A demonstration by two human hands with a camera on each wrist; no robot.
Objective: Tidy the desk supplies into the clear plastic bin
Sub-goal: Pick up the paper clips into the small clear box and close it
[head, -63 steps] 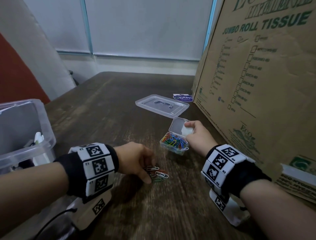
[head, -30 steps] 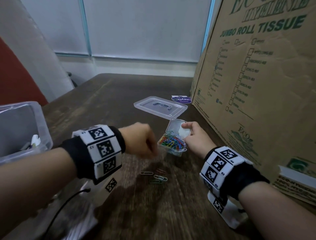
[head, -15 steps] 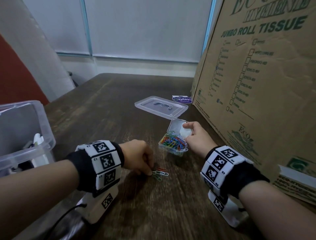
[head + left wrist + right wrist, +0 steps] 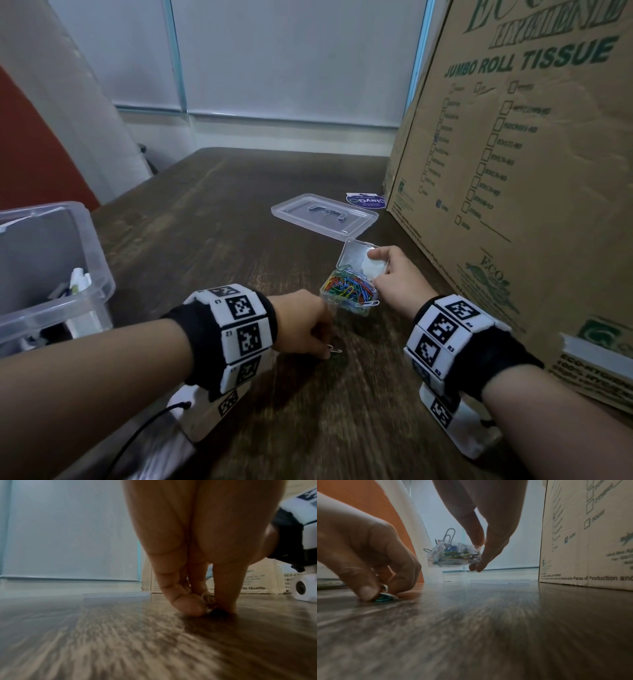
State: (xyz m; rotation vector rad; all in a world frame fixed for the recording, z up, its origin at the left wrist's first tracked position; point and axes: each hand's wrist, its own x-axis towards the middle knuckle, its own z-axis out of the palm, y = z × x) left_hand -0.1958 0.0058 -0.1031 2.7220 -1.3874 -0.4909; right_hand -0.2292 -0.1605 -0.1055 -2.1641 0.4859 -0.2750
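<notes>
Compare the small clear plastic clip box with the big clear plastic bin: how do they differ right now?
The small clear clip box, full of coloured paper clips, is held by the right hand; the big clear plastic bin stands untouched at the desk's left edge, far larger. The box's hinged lid stands open; the bin has no lid on. Both are see-through plastic.

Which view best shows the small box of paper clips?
The head view: the small box of paper clips appears from above, lid open, right hand holding it. The right wrist view shows its side, backlit; the left wrist view doesn't show it.

Each wrist wore a black band [image 4: 191, 342] faced with white tiles bearing black square-code markers [image 4: 442, 329]; forearms were bare.
</notes>
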